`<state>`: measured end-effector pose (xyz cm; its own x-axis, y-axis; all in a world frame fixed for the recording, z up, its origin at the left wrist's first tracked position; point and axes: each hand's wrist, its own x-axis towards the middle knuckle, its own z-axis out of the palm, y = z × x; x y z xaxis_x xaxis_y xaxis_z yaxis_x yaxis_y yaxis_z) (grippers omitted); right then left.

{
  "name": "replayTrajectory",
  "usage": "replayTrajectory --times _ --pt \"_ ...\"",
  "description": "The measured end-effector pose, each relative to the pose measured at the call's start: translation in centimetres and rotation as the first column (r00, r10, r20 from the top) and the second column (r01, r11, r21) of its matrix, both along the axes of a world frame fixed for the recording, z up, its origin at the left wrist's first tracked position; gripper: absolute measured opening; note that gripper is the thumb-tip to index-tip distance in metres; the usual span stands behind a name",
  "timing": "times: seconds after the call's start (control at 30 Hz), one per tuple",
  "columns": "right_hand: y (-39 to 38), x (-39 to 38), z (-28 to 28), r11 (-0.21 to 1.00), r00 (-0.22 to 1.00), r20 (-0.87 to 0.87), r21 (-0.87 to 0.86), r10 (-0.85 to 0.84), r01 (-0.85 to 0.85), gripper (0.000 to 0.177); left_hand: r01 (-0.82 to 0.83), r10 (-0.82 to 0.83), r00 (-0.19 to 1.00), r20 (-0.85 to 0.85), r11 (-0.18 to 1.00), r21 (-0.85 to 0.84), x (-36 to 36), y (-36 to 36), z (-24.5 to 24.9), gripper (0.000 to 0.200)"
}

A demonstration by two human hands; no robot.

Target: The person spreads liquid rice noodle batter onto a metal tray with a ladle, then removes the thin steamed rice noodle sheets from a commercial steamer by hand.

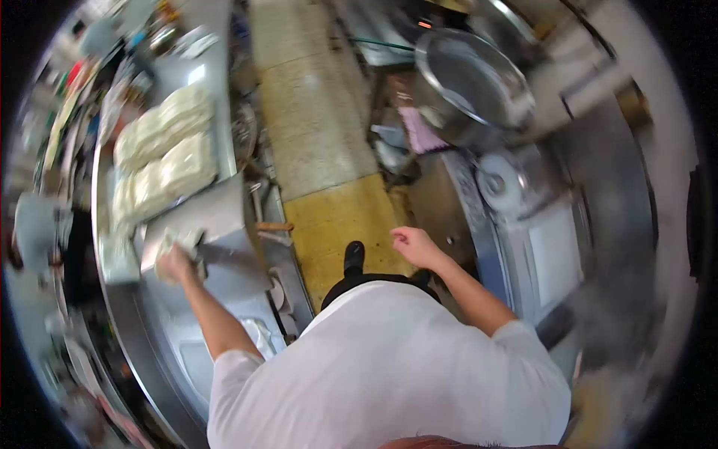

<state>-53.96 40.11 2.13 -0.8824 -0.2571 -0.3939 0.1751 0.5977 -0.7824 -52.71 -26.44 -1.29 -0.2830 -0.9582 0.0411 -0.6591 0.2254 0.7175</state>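
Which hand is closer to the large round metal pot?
Right. The right hand is over the floor on the pot's side; the left hand is farther, at a pale cloth over the opposite counter.

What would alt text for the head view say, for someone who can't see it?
The left hand grips a pale, cloth-like item on a steel surface; the right hand, loosely curled, is over a yellow floor. Pale blocks lie beyond the left hand, and a large metal pot is at upper right.

Bright, even light; a white glare patch on the steel counter (203, 66), upper left. Motion blur softens the curved edges, perhaps worst at left.
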Motion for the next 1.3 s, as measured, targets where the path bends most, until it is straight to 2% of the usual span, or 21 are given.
replayTrajectory --times 0.03,0.07,0.1,0.13,0.17,0.23,0.3,0.43,0.5,0.53,0.7,0.77,0.83,0.87,0.9,0.93,0.97,1.0,1.07,1.2,1.3 --pt "0.6 0.5 -0.1 1.0 1.0 -0.029 0.029 0.007 -0.006 0.036 0.016 -0.018 0.995 0.093 1.0 0.02 -0.3 1.9 2.5 0.037" --pt "1.1 1.0 0.4 0.997 0.997 -0.028 0.035 -0.073 0.074 0.036 0.105 -0.088 0.953 -0.29 0.994 0.042 0.4 -2.3 -2.8 0.035" --pt "1.6 1.5 1.1 0.995 0.996 -0.027 0.032 -0.089 0.09 0.036 0.204 -0.188 0.96 -0.205 0.977 0.059 1.4 -1.5 -0.9 0.038" --pt "2.4 2.1 1.5 0.994 0.994 -0.027 0.026 -0.102 0.103 0.036 0.107 -0.086 0.99 0.112 0.974 -0.201 1.0 -1.2 -1.0 0.043" --pt "3.5 2.7 1.4 0.985 0.985 -0.029 0.023 -0.172 0.173 0.036 0.069 -0.072 0.997 -0.014 0.981 -0.18 1.6 1.0 0.4 0.042" --pt "6.1 4.0 1.1 0.974 0.975 -0.058 0.058 -0.216 0.219 0.036 -0.012 0.013 1.0 0.002 0.98 -0.197 1.5 4.7 3.6 0.041" --pt "8.9 5.6 0.9 0.955 0.954 -0.073 0.038 -0.291 0.294 0.034 -0.006 -0.016 0.992 -0.122 0.985 -0.175 2.0 11.0 8.4 0.04" --pt "15.3 9.0 0.2 0.899 0.89 -0.133 -0.008 -0.435 0.438 0.034 0.132 -0.115 0.991 0.068 0.916 -0.379 2.6 18.3 15.8 0.04" --pt "18.9 11.6 0.8 0.856 0.847 -0.121 -0.09 -0.517 0.509 0.033 0.286 -0.271 0.956 0.11 0.788 -0.544 2.9 21.0 18.1 0.041" --pt "21.0 13.0 1.6 0.835 0.821 -0.158 -0.055 -0.548 0.547 0.033 0.317 -0.354 0.934 0.041 0.771 -0.552 2.7 22.4 18.8 0.039" --pt "30.2 22.9 1.3 0.688 0.661 -0.231 -0.06 -0.714 0.723 0.033 0.474 -0.573 0.817 0.062 0.605 -0.64 3.3 34.7 25.7 0.035" --pt "32.8 27.2 1.3 0.603 0.564 -0.272 -0.083 -0.78 0.793 0.033 0.63 -0.758 0.637 -0.143 0.618 -0.469 3.3 40.7 27.7 0.035" --pt "34.6 31.2 0.8 0.518 0.478 -0.289 -0.078 -0.829 0.852 0.035 0.666 -0.795 0.605 0.035 0.482 -0.569 3.0 45.5 29.2 0.04" --pt "35.2 33.3 0.7 0.485 0.452 -0.248 -0.093 -0.857 0.869 0.035 0.686 -0.827 0.563 0.009 0.461 -0.563 2.6 48.7 29.5 0.048" --pt "35.6 35.2 0.6 0.452 0.425 -0.205 -0.108 -0.882 0.885 0.035 0.736 -0.917 0.367 -0.155 0.388 -0.554 2.3 51.9 29.5 0.047" --pt "35.8 37.0 0.4 0.434 0.406 -0.205 -0.117 -0.891 0.893 0.035 0.789 -0.937 0.31 -0.163 0.349 -0.506 1.2 54.3 29.4 0.046" --pt "35.8 38.6 0.1 0.387 0.356 -0.206 -0.132 -0.911 0.913 0.034 0.846 -0.958 0.132 -0.255 0.243 -0.475 2.0 58.8 30.4 0.045" --pt "35.9 40.0 -0.3 0.337 0.305 -0.203 -0.147 -0.93 0.93 0.034 0.889 -0.952 0.037 -0.305 0.171 -0.426 2.0 62.7 30.9 0.04" --pt "35.7 43.6 -1.4 0.242 0.216 -0.156 -0.169 -0.964 0.955 0.033 0.878 -0.944 -0.221 -0.245 -0.083 -0.472 1.5 72.8 31.2 0.035" --pt "33.5 47.6 -1.5 0.088 0.061 -0.151 -0.176 -0.987 0.981 0.031 0.828 -0.808 -0.509 -0.296 -0.367 -0.424 -2.0 86.3 27.8 0.03" --pt "31.1 50.0 -1.5 -0.05 -0.073 -0.139 -0.161 -0.988 0.986 0.03 0.745 -0.815 -0.573 -0.082 -0.477 -0.467 -4.5 96.0 24.0 0.037"
